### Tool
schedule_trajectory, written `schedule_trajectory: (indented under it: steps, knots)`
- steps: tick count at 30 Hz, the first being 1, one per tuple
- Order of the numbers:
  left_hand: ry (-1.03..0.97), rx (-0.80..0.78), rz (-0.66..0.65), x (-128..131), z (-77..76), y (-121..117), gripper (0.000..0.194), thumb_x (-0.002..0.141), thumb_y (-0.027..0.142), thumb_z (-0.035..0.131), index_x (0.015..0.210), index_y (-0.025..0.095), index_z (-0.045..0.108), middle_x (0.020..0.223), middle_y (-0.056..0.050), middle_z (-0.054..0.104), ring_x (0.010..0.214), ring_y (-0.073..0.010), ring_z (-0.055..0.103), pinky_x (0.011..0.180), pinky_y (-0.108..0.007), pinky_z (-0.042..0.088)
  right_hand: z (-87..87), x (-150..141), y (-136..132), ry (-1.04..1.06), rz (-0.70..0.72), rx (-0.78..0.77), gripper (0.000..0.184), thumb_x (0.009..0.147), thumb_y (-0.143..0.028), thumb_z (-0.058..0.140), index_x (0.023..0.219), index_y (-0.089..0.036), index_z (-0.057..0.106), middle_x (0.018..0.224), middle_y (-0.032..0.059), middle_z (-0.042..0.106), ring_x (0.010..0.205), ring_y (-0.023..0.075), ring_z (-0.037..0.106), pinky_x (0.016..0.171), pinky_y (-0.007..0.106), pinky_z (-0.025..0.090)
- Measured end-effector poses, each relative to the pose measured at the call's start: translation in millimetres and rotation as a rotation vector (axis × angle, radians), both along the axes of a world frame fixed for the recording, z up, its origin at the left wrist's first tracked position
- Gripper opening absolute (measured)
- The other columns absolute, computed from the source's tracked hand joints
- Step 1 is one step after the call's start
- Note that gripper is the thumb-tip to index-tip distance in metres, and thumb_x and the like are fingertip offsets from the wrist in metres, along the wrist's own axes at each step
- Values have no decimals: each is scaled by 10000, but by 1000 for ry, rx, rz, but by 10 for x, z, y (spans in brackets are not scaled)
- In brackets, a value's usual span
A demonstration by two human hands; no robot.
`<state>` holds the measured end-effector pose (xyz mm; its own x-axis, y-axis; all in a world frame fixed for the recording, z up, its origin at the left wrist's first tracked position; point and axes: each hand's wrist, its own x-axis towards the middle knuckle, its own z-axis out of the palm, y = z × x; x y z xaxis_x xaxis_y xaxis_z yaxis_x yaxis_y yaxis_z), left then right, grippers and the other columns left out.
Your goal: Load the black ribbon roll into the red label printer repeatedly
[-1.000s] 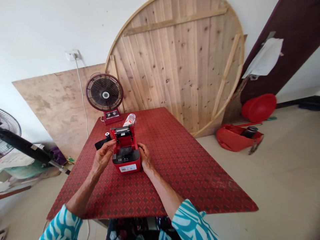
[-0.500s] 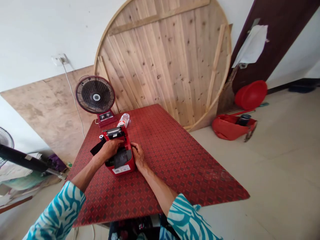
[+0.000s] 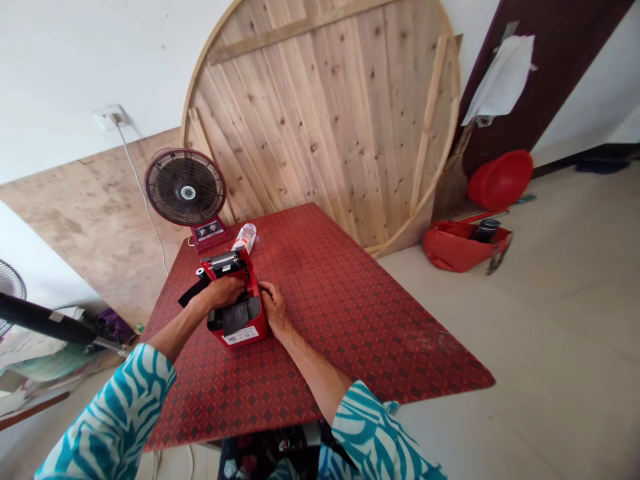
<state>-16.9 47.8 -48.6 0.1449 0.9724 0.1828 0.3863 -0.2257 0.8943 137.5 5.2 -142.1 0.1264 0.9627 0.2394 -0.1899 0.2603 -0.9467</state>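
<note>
A red label printer (image 3: 262,324) stands with its lid raised on the patterned table. Into its opened middle reaches my left hand (image 3: 226,291), the fingers bent down and their tips partly hidden; what they grip, if anything, I cannot make out. My right hand (image 3: 276,312) holds the printer's right side, fingers along the red wall. Over the front of the printer lies a black strip of film (image 3: 235,320). Left of it, partly behind my left hand, is a dark sheet (image 3: 193,293), with a small roll (image 3: 201,272) showing a white end just above.
A clear plastic bottle (image 3: 245,237) lies behind the printer, near a dark red fan (image 3: 187,193). The red tabletop (image 3: 350,320) extends to the right. A round wooden board (image 3: 320,120) leans on the wall. A red bag (image 3: 450,248) and red basin (image 3: 501,180) are on the floor.
My left hand has shifted slightly inside the printer, its fingers now deeper in the middle. My right hand stays on the side. The whole view has moved a little.
</note>
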Motion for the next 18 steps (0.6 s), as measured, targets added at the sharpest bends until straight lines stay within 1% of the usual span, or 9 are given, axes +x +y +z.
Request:
schedule_trajectory:
  steps: [3,6,9,11,12,14,16,18]
  knots:
    - [251,-156,-225,-31,128,10,196,683,185,687,521,252,600,491,-14,574,490,-176,531,593,-268,437,-5,3,1,-6,-6,8,284,793,-271,467,986,-267,675,1039,7,685,1046,184,584,992,347,426]
    - [419,-241,-381,-45,284,-7,139,686,205,667,555,220,626,518,1,600,495,-155,514,582,-248,424,-21,-17,18,-7,-13,-8,290,786,-257,457,976,-249,676,1034,19,684,1041,189,588,992,353,425]
    - [621,-251,-524,-40,385,-53,75,727,225,613,704,186,673,658,2,667,616,-152,572,637,-221,431,-37,-36,31,-9,-15,-12,299,785,-256,447,979,-237,674,1042,34,679,1039,196,592,990,361,427]
    - [813,-203,-601,-31,409,-85,158,759,207,559,852,178,684,815,-12,705,757,-165,615,705,-219,444,-45,-40,32,-9,-15,-10,302,787,-258,445,985,-239,673,1049,35,678,1044,199,593,990,366,426]
    - [896,-177,-615,-27,409,-99,205,764,190,541,914,178,680,887,-21,711,820,-174,626,737,-224,450,-48,-39,32,-8,-14,-13,305,787,-260,445,990,-240,672,1055,35,679,1050,200,593,992,369,425]
    - [976,-143,-578,-27,392,-128,273,756,162,537,992,179,671,982,-37,712,897,-193,638,777,-242,463,-54,-35,30,-3,-8,-22,311,788,-267,447,1001,-240,671,1062,35,680,1056,201,595,992,368,423]
    - [983,-106,-504,-39,365,-171,314,755,152,546,1046,181,661,1040,-51,708,934,-210,645,797,-265,478,-62,-29,31,5,-6,-29,308,790,-276,451,1001,-243,673,1056,30,685,1051,196,597,985,357,427]
    - [967,-14,-429,-59,345,-240,339,766,150,553,1090,179,648,1093,-69,697,983,-223,642,842,-293,485,-75,-23,34,12,0,-23,302,794,-285,458,1000,-247,675,1053,24,687,1047,190,597,979,346,429]
